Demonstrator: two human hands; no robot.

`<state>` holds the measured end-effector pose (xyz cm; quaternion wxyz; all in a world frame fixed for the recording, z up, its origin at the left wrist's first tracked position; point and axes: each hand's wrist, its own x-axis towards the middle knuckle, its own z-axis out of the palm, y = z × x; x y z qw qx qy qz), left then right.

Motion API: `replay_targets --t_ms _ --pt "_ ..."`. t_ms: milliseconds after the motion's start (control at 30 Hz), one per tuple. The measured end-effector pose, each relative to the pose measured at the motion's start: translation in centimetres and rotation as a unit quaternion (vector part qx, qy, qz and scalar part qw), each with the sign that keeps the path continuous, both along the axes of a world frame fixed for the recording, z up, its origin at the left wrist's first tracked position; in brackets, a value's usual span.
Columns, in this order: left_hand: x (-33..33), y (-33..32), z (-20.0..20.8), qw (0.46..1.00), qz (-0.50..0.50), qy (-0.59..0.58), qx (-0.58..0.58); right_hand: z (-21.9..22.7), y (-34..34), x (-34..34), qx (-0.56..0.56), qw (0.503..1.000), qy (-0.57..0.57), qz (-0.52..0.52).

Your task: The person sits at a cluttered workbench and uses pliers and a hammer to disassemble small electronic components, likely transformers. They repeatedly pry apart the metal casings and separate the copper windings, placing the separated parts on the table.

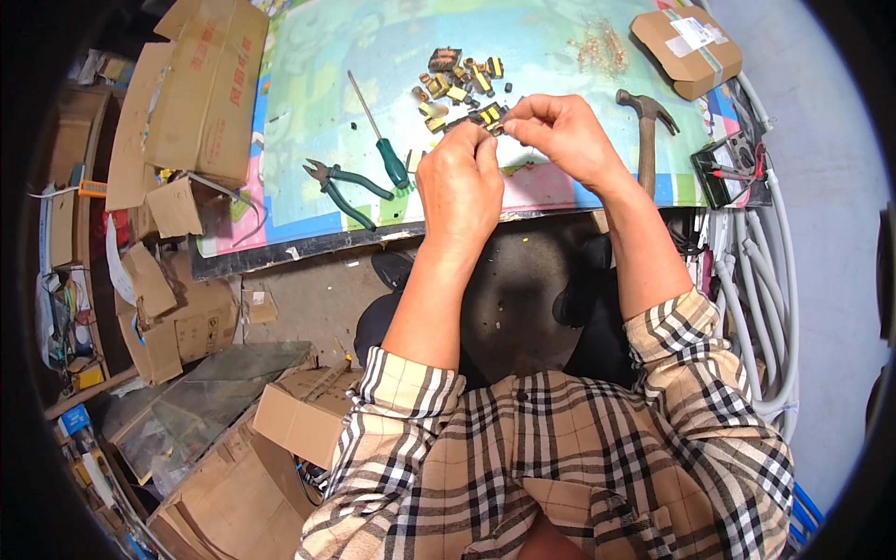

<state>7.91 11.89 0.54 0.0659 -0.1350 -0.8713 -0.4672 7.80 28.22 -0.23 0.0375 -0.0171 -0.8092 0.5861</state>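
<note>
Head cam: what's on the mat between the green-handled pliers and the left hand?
In the head view, the green-handled screwdriver lies between the pliers and the left hand, its handle end nearest the hand; otherwise only bare mat.

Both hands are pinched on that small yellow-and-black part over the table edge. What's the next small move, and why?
Probably ease the two hands apart in a short, steady pull. The left hand and right hand each pinch an end of the small part, held just above the table. The pliers and screwdriver lie untouched to the left, so bare fingers seem to be doing this work.
</note>
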Motion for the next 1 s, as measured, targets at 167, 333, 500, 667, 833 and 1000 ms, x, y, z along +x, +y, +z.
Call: replay_targets --t_ms 167,333,500,667,833,1000 --pt "-1.2 -1.3 0.1 0.989 -0.012 -0.058 0.135 0.9 0.4 0.3 0.071 0.991 -0.051 0.106" --pt "-1.0 -1.9 0.2 0.990 -0.080 -0.112 -0.029 0.7 0.6 0.0 -0.054 0.998 0.010 -0.012" --pt "-2.1 -3.0 0.5 0.992 0.025 -0.110 0.056 1.0 1.5 0.4 0.058 0.990 -0.061 0.112" --pt "-0.9 -2.8 1.4 0.976 -0.168 -0.140 -0.014 0.7 2.5 0.0 0.067 0.996 -0.048 -0.024" --pt "-3.1 -5.6 1.3 0.990 0.138 0.006 0.040 1.8 2.5 0.5 -0.024 0.994 -0.083 0.072" --pt "-2.4 -4.2 -0.2 0.978 0.134 0.055 -0.152 1.4 2.2 0.2 -0.053 0.997 -0.052 0.009"
